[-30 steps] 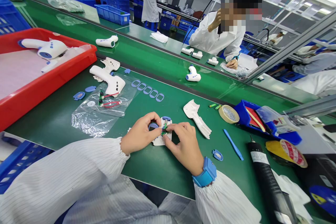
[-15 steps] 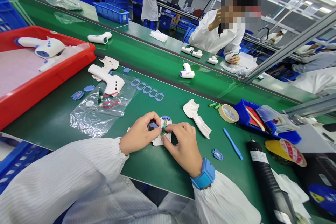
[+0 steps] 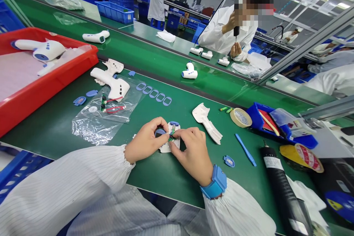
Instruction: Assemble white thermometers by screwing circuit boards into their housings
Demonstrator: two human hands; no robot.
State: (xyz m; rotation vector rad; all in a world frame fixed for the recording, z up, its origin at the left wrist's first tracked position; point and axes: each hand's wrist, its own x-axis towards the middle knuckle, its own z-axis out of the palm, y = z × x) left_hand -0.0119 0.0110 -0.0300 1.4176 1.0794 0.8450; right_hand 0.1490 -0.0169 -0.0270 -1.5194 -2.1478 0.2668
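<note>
My left hand (image 3: 149,138) is closed, thumb and index finger pinching the left side of an open white thermometer housing (image 3: 166,148). My right hand (image 3: 192,153), with a blue band at its wrist, is closed in a pinch over a small green circuit board (image 3: 173,129) in that housing. The fingertips nearly meet, hiding most of the board. A blue end piece (image 3: 174,123) shows at the housing's top. Right of my hands lies a separate white housing half (image 3: 206,121). A small blue cover (image 3: 229,161) rests near my right wrist.
A red tray (image 3: 74,72) holds finished-looking white devices at left. Wired boards lie on a clear bag (image 3: 91,127) near blue frames (image 3: 153,94). On the right are a blue pry tool (image 3: 245,150), a screw dish (image 3: 241,117) and an electric screwdriver (image 3: 280,184). A co-worker (image 3: 221,31) sits opposite.
My hands keep almost the same pinch on the housing and board. White devices on the green belt have shifted left. Across the belt, the co-worker has raised one hand beneath a driver.
</note>
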